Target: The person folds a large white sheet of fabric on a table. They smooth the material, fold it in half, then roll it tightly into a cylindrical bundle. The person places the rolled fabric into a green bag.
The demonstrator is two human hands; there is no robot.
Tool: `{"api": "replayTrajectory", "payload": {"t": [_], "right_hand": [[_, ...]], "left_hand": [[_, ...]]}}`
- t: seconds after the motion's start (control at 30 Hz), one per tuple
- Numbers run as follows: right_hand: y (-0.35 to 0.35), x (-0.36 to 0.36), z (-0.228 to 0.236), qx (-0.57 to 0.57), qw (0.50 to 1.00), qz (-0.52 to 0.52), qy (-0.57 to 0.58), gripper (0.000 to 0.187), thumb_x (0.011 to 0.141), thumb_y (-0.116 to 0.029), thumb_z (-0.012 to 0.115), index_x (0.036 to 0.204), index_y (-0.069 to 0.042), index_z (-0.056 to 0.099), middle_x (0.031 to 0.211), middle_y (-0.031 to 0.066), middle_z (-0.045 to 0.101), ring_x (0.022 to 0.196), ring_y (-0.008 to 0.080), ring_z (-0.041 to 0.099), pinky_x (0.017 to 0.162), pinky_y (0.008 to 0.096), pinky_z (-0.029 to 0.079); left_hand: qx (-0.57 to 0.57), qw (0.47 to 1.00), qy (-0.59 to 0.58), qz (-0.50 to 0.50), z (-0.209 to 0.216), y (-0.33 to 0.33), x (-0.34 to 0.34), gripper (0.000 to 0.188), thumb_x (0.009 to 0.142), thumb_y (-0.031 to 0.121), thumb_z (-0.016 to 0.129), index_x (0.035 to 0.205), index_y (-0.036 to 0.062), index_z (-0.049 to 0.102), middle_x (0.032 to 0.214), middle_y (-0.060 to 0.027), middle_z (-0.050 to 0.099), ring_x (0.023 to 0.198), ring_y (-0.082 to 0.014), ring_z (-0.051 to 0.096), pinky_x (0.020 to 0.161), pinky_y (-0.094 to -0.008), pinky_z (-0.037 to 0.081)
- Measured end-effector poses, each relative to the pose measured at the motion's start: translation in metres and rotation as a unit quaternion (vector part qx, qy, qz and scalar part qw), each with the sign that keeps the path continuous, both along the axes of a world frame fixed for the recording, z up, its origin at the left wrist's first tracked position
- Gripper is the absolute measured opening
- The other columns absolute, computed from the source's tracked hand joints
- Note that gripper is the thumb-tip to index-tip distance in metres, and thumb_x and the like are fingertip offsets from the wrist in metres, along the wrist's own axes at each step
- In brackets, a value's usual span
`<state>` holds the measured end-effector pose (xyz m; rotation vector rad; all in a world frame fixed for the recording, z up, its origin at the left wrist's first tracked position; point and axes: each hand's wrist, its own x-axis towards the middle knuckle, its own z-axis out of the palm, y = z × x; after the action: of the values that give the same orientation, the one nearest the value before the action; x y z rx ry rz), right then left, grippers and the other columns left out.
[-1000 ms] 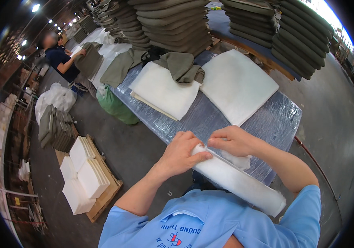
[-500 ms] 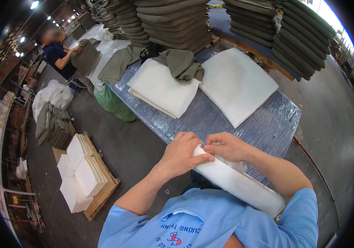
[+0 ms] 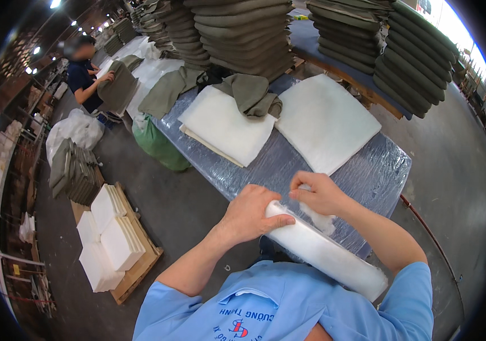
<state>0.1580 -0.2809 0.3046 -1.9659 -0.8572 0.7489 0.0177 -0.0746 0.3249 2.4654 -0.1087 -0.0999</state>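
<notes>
My left hand (image 3: 248, 213) grips the upper end of a thick white padded cushion insert (image 3: 328, 253), thumb on its side. The insert stands on edge and slants down to the right against my shirt. Just right of that end, my right hand (image 3: 319, 193) is closed in a pinch on a loose strip of white wadding (image 3: 318, 220), which hangs below the fingers. Beyond my hands, two white pads lie on the plastic-wrapped table (image 3: 277, 162): a left pad (image 3: 226, 125) and a right pad (image 3: 329, 122). A crumpled olive-grey fabric cover (image 3: 248, 94) partly overlaps the left one.
Tall stacks of olive-grey cushions (image 3: 243, 34) rise behind the table, with more stacks (image 3: 413, 57) at right. On the floor at left, a pallet (image 3: 143, 273) carries white foam blocks (image 3: 109, 233). A green bag (image 3: 158, 145) sits beside the table. Farther back, a person (image 3: 81, 79) handles a cushion.
My right hand has moved up and away from the insert's end, pulling the strip of wadding off it. My left hand keeps its grip. The view has shifted slightly.
</notes>
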Motion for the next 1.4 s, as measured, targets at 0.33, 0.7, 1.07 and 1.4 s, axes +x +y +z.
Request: {"api": "replayTrajectory", "payload": {"t": [0.33, 0.7, 1.07, 1.4], "right_hand": [[0.015, -0.019, 0.015, 0.161, 0.924, 0.125, -0.324, 0.017, 0.091, -0.013, 0.074, 0.108, -0.014, 0.074, 0.092, 0.006, 0.071, 0.084, 0.0294, 0.07, 0.072, 0.0424, 0.056], [-0.026, 0.0, -0.02, -0.012, 0.94, 0.189, -0.285, 0.005, 0.093, -0.012, 0.069, 0.098, -0.011, 0.07, 0.091, 0.0096, 0.069, 0.088, 0.0348, 0.07, 0.075, 0.0468, 0.056], [-0.147, 0.011, 0.003, -0.005, 0.966, -0.125, -0.225, 0.012, 0.089, -0.008, 0.068, 0.099, -0.001, 0.072, 0.088, 0.0163, 0.073, 0.084, 0.0357, 0.073, 0.076, 0.041, 0.056], [-0.327, -0.131, -0.13, -0.106, 0.944, -0.295, -0.1, 0.034, 0.083, -0.013, 0.081, 0.116, -0.006, 0.075, 0.104, 0.0159, 0.078, 0.096, 0.0253, 0.075, 0.087, 0.0362, 0.057]], "left_hand": [[0.004, 1.0, 0.017, -0.013, 0.005, -0.002, 0.003, 0.068, 0.089, 0.057, 0.077, 0.137, 0.0083, 0.067, 0.119, -0.0169, 0.07, 0.121, -0.0386, 0.059, 0.108, -0.0476, 0.046], [0.068, 0.994, 0.05, -0.073, 0.007, 0.005, 0.012, 0.076, 0.099, 0.068, 0.057, 0.128, -0.0003, 0.073, 0.115, -0.0223, 0.073, 0.12, -0.0412, 0.062, 0.105, -0.0498, 0.05], [0.136, 0.92, 0.296, -0.219, 0.027, -0.014, 0.078, 0.07, 0.11, 0.061, 0.031, 0.141, 0.011, 0.069, 0.142, -0.0218, 0.066, 0.135, -0.0427, 0.058, 0.115, -0.0479, 0.044], [0.014, 0.886, 0.368, -0.281, 0.019, -0.015, 0.112, 0.065, 0.11, 0.06, 0.039, 0.153, 0.017, 0.06, 0.157, -0.0138, 0.056, 0.146, -0.0342, 0.05, 0.123, -0.0426, 0.037]]}}
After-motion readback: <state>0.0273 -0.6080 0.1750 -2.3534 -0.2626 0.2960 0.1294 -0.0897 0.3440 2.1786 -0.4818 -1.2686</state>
